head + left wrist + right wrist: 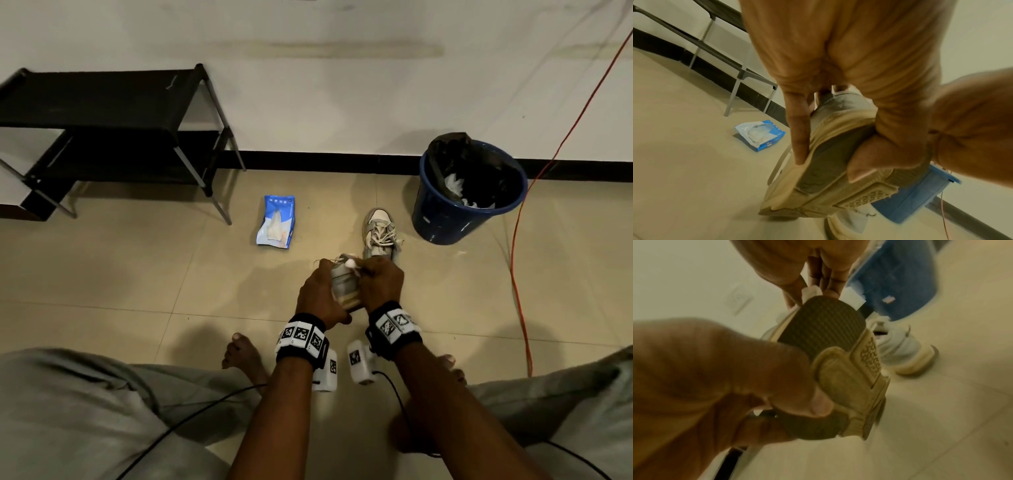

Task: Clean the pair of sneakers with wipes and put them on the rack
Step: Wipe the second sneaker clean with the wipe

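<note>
My left hand (320,293) grips a worn grey-and-cream sneaker (343,286) above the floor; its finger and thumb clamp the sole (828,170). My right hand (378,279) pinches a white wipe (352,265) against the shoe's toe end, and the wipe (810,291) shows between its fingers (828,280) at the sole's (822,324) tip. The second sneaker (380,233) stands upright on the tiles just beyond my hands, laces loose. A black two-tier rack (102,102) stands against the wall at the far left, with nothing on it.
An open blue wipes pack (275,222) lies on the floor left of the shoes. A blue bin (442,219) with a black liner and used wipes stands at the right. An orange cable (517,274) runs down the floor beside it. My bare feet and knees frame the near floor.
</note>
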